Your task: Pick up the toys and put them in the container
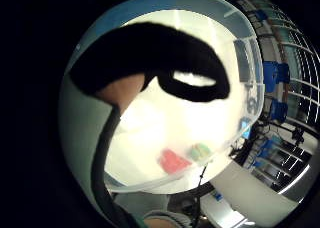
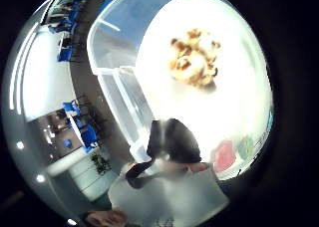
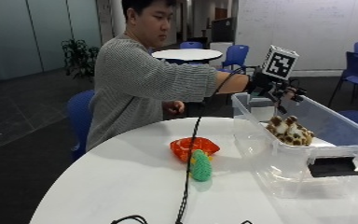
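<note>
Inside the clear container (image 3: 328, 140) lies a brown-and-cream spotted plush toy (image 3: 289, 130).

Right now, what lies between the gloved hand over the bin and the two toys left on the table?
In the outside view, the clear container's near wall stands between the right hand and the red toy and green toy; beyond that wall, only bare white table.

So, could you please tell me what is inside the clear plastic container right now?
A brown-and-white plush toy lies inside the container, below the gloved right hand. The black handle on the near wall hides part of the floor behind it.
</note>
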The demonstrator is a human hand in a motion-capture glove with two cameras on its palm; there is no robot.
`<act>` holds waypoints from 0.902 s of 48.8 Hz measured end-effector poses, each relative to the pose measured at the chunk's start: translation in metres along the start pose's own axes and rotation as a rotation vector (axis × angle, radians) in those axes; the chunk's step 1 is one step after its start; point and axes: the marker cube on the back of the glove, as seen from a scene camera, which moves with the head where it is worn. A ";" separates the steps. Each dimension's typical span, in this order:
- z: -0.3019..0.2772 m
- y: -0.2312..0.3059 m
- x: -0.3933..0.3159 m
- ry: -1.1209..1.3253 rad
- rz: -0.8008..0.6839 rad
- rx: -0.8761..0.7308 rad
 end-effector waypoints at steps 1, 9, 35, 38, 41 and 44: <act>-0.001 0.002 0.000 -0.008 -0.006 0.005; -0.008 0.026 0.008 -0.017 -0.078 0.041; 0.040 0.286 0.145 0.031 -0.089 0.292; 0.051 0.283 0.149 -0.033 -0.031 0.270; 0.063 0.274 0.156 -0.049 0.005 0.253; 0.085 0.262 0.161 -0.041 0.045 0.231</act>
